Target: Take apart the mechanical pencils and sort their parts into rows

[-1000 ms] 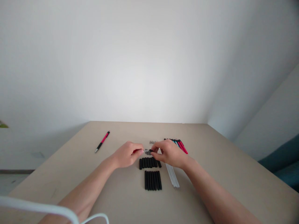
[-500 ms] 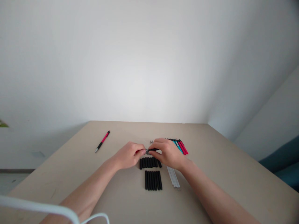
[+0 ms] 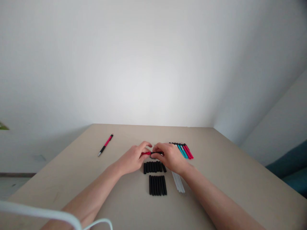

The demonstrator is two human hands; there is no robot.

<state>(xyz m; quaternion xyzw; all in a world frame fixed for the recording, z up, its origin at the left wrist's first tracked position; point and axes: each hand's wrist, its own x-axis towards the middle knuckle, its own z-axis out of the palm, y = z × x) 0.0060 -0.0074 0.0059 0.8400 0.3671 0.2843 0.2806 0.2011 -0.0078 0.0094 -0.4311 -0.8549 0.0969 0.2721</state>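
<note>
My left hand (image 3: pixel 133 158) pinches the red half of a pen (image 3: pixel 145 153) just above the beige table (image 3: pixel 216 179). My right hand (image 3: pixel 169 156) grips the black half of the same pen (image 3: pixel 157 153), and the two halves meet between my fingertips. Directly below my hands lies a row of short black grips (image 3: pixel 154 167), and a second row of longer black tubes (image 3: pixel 157 185) lies nearer to me. Thin white refills (image 3: pixel 178 182) lie under my right wrist. Red and teal pen barrels (image 3: pixel 184 150) lie just right of my right hand.
A finished red-and-black pen (image 3: pixel 105 145) lies alone at the table's far left. A white curved cable or frame (image 3: pixel 48 215) crosses the bottom left corner. A white wall stands behind the table, and something dark blue (image 3: pixel 292 169) sits at the right edge.
My hands have drawn closer together, and the red and black pen halves now meet. The small silver part seen between my fingertips earlier is no longer visible.
</note>
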